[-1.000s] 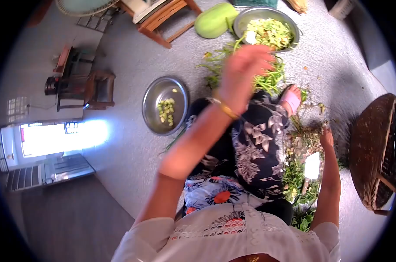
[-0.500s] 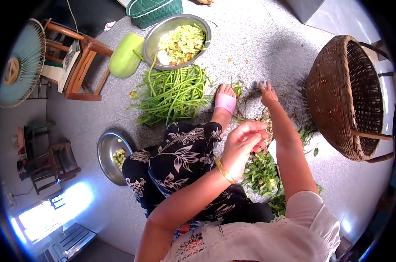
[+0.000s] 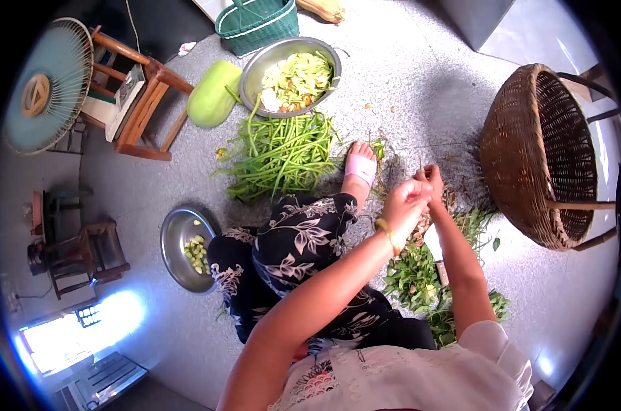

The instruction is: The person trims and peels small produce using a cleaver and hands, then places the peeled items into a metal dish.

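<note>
My left hand (image 3: 406, 202), with a gold bracelet at the wrist, is closed with its fingers pinched together. My right hand (image 3: 432, 183) touches its fingertips, also pinched. A thin, pale, small thing (image 3: 422, 166) pokes up at the fingertips; its kind is too small to make out. Below the hands lies a knife (image 3: 440, 268), its pale blade partly hidden by my right forearm. Green leaves (image 3: 412, 277) are heaped beside the knife. Dry root-like scraps (image 3: 392, 168) lie on the floor near my foot.
Long green stems (image 3: 283, 154) lie by my sandalled foot. Behind them stand a steel basin (image 3: 247, 75) of cut vegetables, a large pale gourd (image 3: 213, 96) and a green basket (image 3: 259, 31). Another steel bowl (image 3: 177, 264) holds green pieces. A wicker basket (image 3: 512, 164) lies on its side at right.
My right hand has drawn back from the floor scraps, fingers spread before, to meet my left hand. My left hand has moved slightly right. The whole view has shifted a little.
</note>
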Action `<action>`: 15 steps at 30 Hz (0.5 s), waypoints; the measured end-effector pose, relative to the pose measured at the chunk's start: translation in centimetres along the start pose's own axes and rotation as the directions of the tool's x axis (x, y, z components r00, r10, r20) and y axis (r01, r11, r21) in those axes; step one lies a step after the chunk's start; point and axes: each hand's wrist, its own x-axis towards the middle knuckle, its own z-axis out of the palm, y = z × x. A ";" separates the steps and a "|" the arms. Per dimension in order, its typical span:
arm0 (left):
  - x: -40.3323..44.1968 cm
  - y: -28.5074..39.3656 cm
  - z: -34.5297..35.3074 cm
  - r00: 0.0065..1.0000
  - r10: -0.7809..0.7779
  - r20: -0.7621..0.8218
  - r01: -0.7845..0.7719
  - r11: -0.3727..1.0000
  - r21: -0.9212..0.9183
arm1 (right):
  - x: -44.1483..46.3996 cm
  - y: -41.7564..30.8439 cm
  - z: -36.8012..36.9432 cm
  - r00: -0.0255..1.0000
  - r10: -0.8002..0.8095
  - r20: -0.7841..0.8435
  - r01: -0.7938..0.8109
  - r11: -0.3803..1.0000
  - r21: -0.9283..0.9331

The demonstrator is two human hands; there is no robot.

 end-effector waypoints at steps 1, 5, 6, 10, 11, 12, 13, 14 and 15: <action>0.7 -0.7 0.1 1.000 0.008 0.008 -0.008 1.000 0.006 | -1.5 -3.5 -1.9 0.999 0.035 0.014 -0.035 0.999 0.016; 1.7 -1.9 0.6 0.763 0.627 0.155 -0.463 0.365 0.807 | -6.2 -9.3 -7.3 0.986 -0.133 0.099 0.127 0.990 0.062; 1.3 -1.6 0.9 0.775 0.595 0.213 -0.468 0.314 0.826 | -7.2 -10.2 -8.3 0.980 -0.160 0.115 0.155 0.987 0.054; 0.1 -1.7 2.0 0.888 0.343 0.307 -0.396 0.231 0.888 | -10.1 -11.7 -10.7 0.980 -0.136 0.145 0.086 0.947 0.309; 0.2 -1.8 2.0 0.902 0.300 0.310 -0.390 0.261 0.883 | -10.5 -12.0 -11.0 0.982 -0.139 0.131 0.093 0.948 0.305; 0.3 -2.2 2.0 0.855 0.382 0.351 -0.454 0.221 0.863 | -10.9 -12.1 -11.2 0.983 -0.146 0.112 0.097 0.930 0.355; -0.1 -1.5 2.1 0.886 0.327 0.329 -0.429 0.306 0.850 | -11.3 -12.3 -11.5 0.985 -0.149 0.092 0.100 0.910 0.403; 0.1 -1.5 1.8 0.875 0.343 0.342 -0.458 0.353 0.816 | -11.6 -12.6 -11.8 0.984 -0.139 0.112 0.070 0.879 0.471; 0.3 -1.5 1.4 0.865 0.352 0.357 -0.484 0.403 0.777 | -11.8 -12.9 -12.0 0.982 -0.154 0.111 0.086 0.881 0.465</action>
